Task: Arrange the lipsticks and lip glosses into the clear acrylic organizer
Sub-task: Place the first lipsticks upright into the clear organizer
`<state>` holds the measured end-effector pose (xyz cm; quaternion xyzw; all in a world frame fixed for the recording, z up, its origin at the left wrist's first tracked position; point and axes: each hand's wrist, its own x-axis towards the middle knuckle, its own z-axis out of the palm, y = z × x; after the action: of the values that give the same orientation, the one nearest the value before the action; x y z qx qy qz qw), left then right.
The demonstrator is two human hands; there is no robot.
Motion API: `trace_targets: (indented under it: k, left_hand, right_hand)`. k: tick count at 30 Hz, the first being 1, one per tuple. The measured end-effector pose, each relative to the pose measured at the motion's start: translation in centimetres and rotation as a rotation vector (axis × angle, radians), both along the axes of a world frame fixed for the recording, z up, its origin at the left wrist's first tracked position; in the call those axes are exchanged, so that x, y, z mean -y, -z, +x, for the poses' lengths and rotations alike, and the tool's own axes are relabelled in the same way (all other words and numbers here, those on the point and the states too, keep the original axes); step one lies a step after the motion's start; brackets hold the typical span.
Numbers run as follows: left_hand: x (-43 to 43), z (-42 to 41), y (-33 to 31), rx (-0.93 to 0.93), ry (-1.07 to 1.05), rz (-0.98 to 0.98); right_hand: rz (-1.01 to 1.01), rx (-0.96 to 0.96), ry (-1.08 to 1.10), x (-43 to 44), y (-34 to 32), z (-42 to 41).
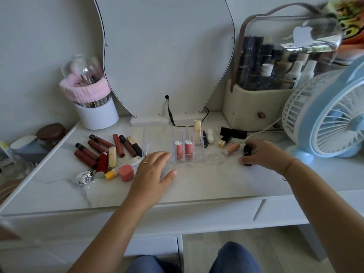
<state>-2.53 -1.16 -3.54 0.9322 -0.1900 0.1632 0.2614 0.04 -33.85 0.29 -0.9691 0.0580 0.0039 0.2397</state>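
The clear acrylic organizer stands at the middle of the vanity top. Two pink lip glosses stand upright in its front slots, and a pale gold tube stands in a back slot. My left hand lies flat with straight fingers, fingertips against the organizer's front left corner. My right hand grips a black lipstick that stands on the table to the organizer's right. Several dark red lip glosses and lipsticks lie in a pile on the left. A pink tube lies beside my right hand.
A mirror stands behind the organizer. A white brush cup with a pink headband sits back left. A cosmetics case and a blue fan fill the right side. A black box and small tubes lie near the case.
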Motion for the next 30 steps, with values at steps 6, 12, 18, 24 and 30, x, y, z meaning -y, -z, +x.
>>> trace_targets:
  k: [6, 12, 18, 24, 30]
  left_hand:
    - [0.0, 0.0, 0.0, 0.001, 0.006, 0.002]
    - [0.0, 0.0, -0.1, 0.006, 0.012, 0.004]
    - [0.1, 0.0, -0.1, 0.011, 0.003, 0.006]
    - [0.0, -0.2, -0.2, 0.016, -0.002, 0.0]
    - [0.1, -0.1, -0.2, 0.02, 0.005, -0.002]
  right_hand:
    - [0.187, 0.066, -0.01, -0.5, 0.5, -0.1]
    - [0.378, 0.369, 0.057, -1.9, 0.0, -0.3]
    - [0.609, 0.527, -0.032, -6.3, -4.5, 1.2]
    - [0.478, 0.516, -0.171, -9.8, -6.4, 3.1]
    - [0.407, 0.51, -0.165, -9.9, -5.0, 3.3]
